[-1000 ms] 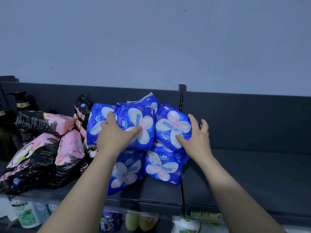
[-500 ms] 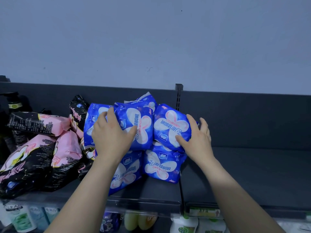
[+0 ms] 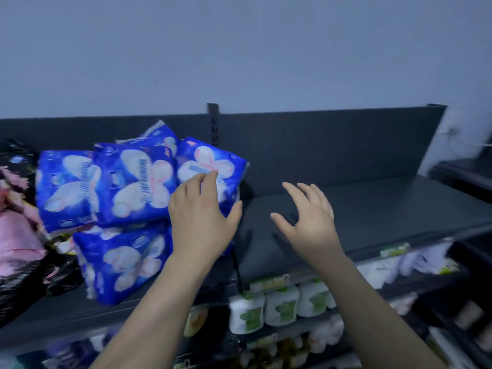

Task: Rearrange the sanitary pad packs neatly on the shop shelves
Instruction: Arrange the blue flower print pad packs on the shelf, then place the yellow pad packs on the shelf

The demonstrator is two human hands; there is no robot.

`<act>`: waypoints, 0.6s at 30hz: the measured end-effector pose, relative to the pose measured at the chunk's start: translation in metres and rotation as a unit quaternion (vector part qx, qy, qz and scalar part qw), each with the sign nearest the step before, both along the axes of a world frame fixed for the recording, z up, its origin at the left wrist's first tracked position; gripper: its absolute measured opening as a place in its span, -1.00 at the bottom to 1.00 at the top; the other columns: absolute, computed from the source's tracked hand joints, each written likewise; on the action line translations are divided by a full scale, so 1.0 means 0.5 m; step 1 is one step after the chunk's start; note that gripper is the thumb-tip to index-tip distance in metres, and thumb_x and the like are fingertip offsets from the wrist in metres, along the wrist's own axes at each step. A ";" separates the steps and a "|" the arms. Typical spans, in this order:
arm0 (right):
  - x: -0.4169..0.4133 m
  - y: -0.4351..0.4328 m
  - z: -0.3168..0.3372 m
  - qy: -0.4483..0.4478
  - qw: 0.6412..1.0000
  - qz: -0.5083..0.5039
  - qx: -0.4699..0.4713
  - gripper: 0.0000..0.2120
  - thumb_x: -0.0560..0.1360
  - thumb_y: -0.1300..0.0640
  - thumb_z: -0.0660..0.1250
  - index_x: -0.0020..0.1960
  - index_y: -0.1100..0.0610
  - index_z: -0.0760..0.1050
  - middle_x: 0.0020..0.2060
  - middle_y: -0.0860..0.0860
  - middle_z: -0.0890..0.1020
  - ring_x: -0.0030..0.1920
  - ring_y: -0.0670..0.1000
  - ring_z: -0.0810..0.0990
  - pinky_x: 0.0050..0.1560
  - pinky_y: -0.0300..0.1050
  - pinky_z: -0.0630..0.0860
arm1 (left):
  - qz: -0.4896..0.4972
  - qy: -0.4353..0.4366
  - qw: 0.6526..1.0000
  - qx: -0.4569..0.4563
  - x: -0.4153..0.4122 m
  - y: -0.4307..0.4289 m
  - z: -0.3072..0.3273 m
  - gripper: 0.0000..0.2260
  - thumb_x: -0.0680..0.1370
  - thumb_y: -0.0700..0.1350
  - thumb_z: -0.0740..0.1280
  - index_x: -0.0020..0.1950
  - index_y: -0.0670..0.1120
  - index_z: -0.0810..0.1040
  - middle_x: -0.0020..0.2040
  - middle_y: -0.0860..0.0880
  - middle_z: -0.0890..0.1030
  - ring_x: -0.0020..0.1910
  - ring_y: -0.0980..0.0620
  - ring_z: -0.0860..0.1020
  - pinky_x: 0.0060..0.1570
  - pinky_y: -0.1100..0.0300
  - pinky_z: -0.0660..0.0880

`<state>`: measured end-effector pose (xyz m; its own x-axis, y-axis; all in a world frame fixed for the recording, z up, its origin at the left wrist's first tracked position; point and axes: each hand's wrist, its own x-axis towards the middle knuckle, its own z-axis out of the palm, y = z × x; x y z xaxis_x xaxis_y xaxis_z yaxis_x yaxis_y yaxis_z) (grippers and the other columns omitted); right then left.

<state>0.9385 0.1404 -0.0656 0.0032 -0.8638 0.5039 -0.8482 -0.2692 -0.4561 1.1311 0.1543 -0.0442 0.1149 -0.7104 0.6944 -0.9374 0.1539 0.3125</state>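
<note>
The blue packs [image 3: 133,182] sat piled in the left bay of the top shelf [image 3: 372,209], against its dark back panel. Three stood in an upper row with their butterfly faces turned outward. The two on the left had their long axes close to upright, leaning slightly. The rightmost pack [image 3: 213,161] was tilted, its top corner pointing up and left and its long side sloping down towards the right. Under them a lower pack [image 3: 122,262] lay with its long axis running across the shelf, its near end dipping towards the front edge.

The left hand [image 3: 199,217] rested on the rightmost pack with gently curved fingers laid on its front face and the thumb spread out to the right; motion blur hid whether it gripped. The right hand [image 3: 306,217] hovered over the bare right bay, fingers spread, holding nothing.

Pink and black packs [image 3: 18,235] were heaped at the far left, touching the blue pile. White bottles [image 3: 279,304] stood on the shelf below.
</note>
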 end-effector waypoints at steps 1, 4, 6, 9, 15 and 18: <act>-0.030 0.015 -0.007 -0.001 1.000 -0.020 0.000 -0.44 0.51 -0.10 0.33 0.47 -0.07 0.28 0.47 0.02 0.28 0.52 0.06 0.05 0.50 0.03 -0.01 | -0.016 -0.004 1.000 0.010 -0.029 -0.003 -0.011 -0.42 0.37 0.17 0.34 0.28 -0.15 0.50 0.17 -0.15 0.58 0.11 -0.22 0.52 0.08 -0.06 0.44; -0.131 0.062 -0.028 0.014 0.996 -0.084 -0.006 -0.46 0.49 -0.08 0.37 0.43 -0.02 0.36 0.41 0.03 0.38 0.51 0.11 0.14 0.48 0.11 0.09 | -0.069 0.001 0.996 0.053 -0.125 -0.002 -0.039 -0.42 0.41 0.14 0.42 0.34 -0.13 0.46 0.25 -0.13 0.54 0.21 -0.21 0.47 0.19 -0.08 0.39; -0.207 0.099 -0.040 0.038 0.992 -0.122 0.012 -0.46 0.50 -0.11 0.35 0.43 -0.01 0.35 0.39 0.01 0.41 0.50 0.11 0.15 0.46 0.11 0.12 | -0.111 0.003 0.991 0.076 -0.198 0.003 -0.054 -0.41 0.46 0.16 0.38 0.40 -0.08 0.40 0.33 -0.08 0.48 0.30 -0.16 0.41 0.27 -0.08 0.31; -0.326 0.164 -0.056 0.042 0.981 -0.180 0.049 -0.45 0.51 -0.15 0.32 0.45 -0.03 0.32 0.40 -0.05 0.39 0.51 0.09 0.13 0.48 0.08 0.10 | -0.175 -0.014 0.980 0.096 -0.315 0.015 -0.080 -0.41 0.48 0.18 0.36 0.42 -0.07 0.39 0.34 -0.06 0.48 0.31 -0.15 0.41 0.29 -0.08 0.32; -0.569 0.309 -0.086 0.041 0.947 -0.313 0.067 -0.48 0.48 -0.12 0.36 0.40 -0.04 0.39 0.37 -0.02 0.43 0.49 0.13 0.16 0.47 0.04 0.08 | -0.288 -0.045 0.950 0.109 -0.602 0.056 -0.111 -0.46 0.43 0.16 0.42 0.31 -0.11 0.51 0.21 -0.10 0.58 0.15 -0.19 0.53 0.12 -0.08 0.45; -0.694 0.388 -0.091 0.048 0.926 -0.367 0.079 -0.47 0.49 -0.13 0.33 0.42 -0.06 0.36 0.37 -0.03 0.43 0.50 0.12 0.15 0.46 0.04 0.07 | -0.354 -0.050 0.928 0.107 -0.758 0.088 -0.116 -0.50 0.42 0.17 0.37 0.22 -0.13 0.56 0.10 -0.11 0.62 0.04 -0.20 0.58 0.03 -0.05 0.49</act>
